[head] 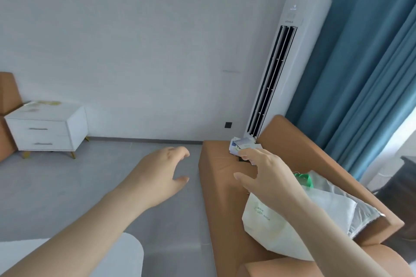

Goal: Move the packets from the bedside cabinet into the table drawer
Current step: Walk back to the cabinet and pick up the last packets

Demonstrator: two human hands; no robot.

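Blue-and-white packets [241, 144] fan out from the gripping fingers of the right hand [266, 174], above the arm of a tan leather sofa [219, 165]. The left hand [164, 167] hangs beside it over the grey floor, fingers loosely curled, holding nothing. The white bedside cabinet [46, 129] stands far left against the wall, well apart from both hands.

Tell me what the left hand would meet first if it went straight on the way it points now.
Probably the side of the brown sofa, just right of the left hand. Depth is unclear: if the hand passes beside it, the wall comes next.
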